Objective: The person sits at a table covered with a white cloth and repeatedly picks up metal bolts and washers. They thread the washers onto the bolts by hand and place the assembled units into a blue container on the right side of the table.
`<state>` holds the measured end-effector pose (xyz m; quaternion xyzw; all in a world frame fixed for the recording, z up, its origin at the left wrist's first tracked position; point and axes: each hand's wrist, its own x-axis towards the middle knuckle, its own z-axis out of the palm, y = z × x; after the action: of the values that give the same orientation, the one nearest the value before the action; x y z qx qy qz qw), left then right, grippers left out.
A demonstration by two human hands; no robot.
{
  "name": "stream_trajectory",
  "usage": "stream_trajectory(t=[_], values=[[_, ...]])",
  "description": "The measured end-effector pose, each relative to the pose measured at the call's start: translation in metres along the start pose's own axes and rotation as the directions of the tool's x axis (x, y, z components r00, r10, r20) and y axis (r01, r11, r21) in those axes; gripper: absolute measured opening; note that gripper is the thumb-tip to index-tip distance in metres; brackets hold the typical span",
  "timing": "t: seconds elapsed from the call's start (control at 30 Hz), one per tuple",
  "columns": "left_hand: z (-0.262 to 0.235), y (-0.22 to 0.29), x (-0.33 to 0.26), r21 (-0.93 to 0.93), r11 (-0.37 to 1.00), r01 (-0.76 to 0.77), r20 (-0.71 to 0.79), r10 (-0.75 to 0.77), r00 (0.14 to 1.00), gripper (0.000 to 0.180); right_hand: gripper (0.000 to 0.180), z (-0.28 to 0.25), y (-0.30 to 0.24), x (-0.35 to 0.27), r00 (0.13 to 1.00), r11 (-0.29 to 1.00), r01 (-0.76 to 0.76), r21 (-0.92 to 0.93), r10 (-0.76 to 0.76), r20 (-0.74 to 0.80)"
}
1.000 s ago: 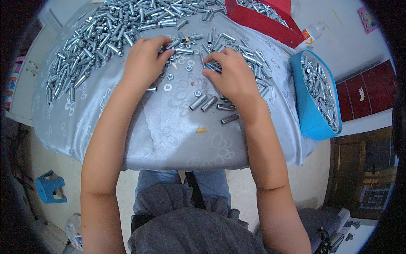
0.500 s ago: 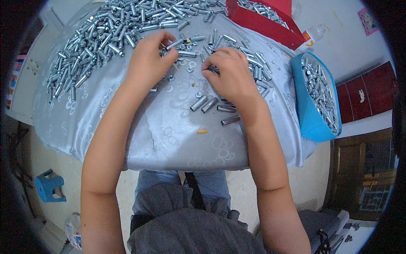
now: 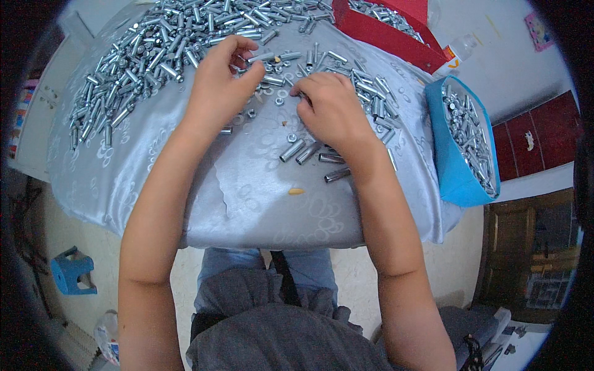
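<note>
My left hand [image 3: 221, 85] is bent at the far middle of the table, holding a silver metal sleeve [image 3: 262, 57] between its thumb and fingers. A small yellowish bit [image 3: 277, 59] shows at the sleeve's far end. My right hand [image 3: 334, 112] is curled just to the right, palm down, fingertips drawn toward the thumb; what they hold, if anything, is hidden. Loose washers and nuts [image 3: 279, 101] lie between the hands. Several short metal tubes [image 3: 292, 150] rest on the cloth beside my right wrist.
A big heap of metal anchor bolts [image 3: 154, 49] covers the far left of the silvery tablecloth [image 3: 247, 216]. At the right stand a blue fabric bin [image 3: 455, 167] and a red box [image 3: 396, 46], both with metal parts inside. A yellow piece [image 3: 296, 191] lies near the front edge.
The sleeve at my left hand has turned nearer to level and moved slightly away from me. My left thumb has lifted a little. My right fingertips have shifted slightly left.
</note>
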<state>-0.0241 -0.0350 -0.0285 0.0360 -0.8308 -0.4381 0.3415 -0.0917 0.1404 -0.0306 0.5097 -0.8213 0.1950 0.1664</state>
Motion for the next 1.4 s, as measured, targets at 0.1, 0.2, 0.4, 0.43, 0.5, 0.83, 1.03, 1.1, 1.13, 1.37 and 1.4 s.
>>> stream_trajectory(t=[0.1,0.2,0.4,0.43,0.5,0.83,1.03,1.1,1.13,1.37,1.4], values=[[0.002,0.000,0.000,-0.074,0.997,-0.019,-0.003,0.019,1.000,0.027,0.016,-0.003,-0.002,-0.001,1.000,0.999,0.015,0.038,-0.014,-0.026],[0.003,-0.001,0.002,-0.112,0.991,-0.076,-0.020,0.074,0.997,0.026,0.016,0.002,0.002,0.001,0.997,0.999,0.003,0.040,0.000,-0.078],[0.006,0.006,-0.001,-0.339,0.941,0.021,0.061,0.000,0.998,0.028,0.016,-0.024,-0.013,0.007,0.897,0.819,-0.197,0.539,0.372,-0.237],[0.006,0.010,-0.003,-0.380,0.922,0.073,0.102,-0.036,0.994,0.029,0.017,-0.022,-0.009,0.007,0.874,0.733,-0.181,0.655,0.426,-0.234],[0.006,0.015,-0.006,-0.383,0.919,0.089,0.153,-0.032,0.988,0.031,0.016,-0.024,-0.012,0.007,0.856,0.688,-0.100,0.719,0.428,-0.289],[0.001,0.022,0.000,-0.664,0.577,0.475,0.365,-0.305,0.880,0.032,0.013,-0.032,-0.018,0.009,0.839,0.490,0.007,0.872,0.472,-0.272],[-0.001,0.024,-0.003,-0.670,0.561,0.485,0.376,-0.307,0.874,0.030,0.014,-0.030,-0.020,0.009,0.822,0.472,0.005,0.882,0.500,-0.273],[-0.002,0.027,-0.003,-0.657,0.548,0.518,0.407,-0.320,0.855,0.030,0.014,-0.032,-0.021,0.010,0.808,0.474,0.006,0.881,0.517,-0.284],[-0.003,0.029,-0.003,-0.650,0.541,0.534,0.423,-0.326,0.845,0.030,0.014,-0.033,-0.021,0.010,0.800,0.475,0.006,0.880,0.525,-0.289],[-0.001,0.030,-0.004,-0.683,0.472,0.557,0.428,-0.360,0.829,0.032,0.015,-0.034,-0.016,0.008,0.787,0.533,-0.013,0.846,0.527,-0.320],[-0.001,0.029,-0.003,-0.689,0.465,0.556,0.417,-0.372,0.829,0.033,0.015,-0.034,-0.017,0.008,0.789,0.525,-0.013,0.851,0.528,-0.314]])
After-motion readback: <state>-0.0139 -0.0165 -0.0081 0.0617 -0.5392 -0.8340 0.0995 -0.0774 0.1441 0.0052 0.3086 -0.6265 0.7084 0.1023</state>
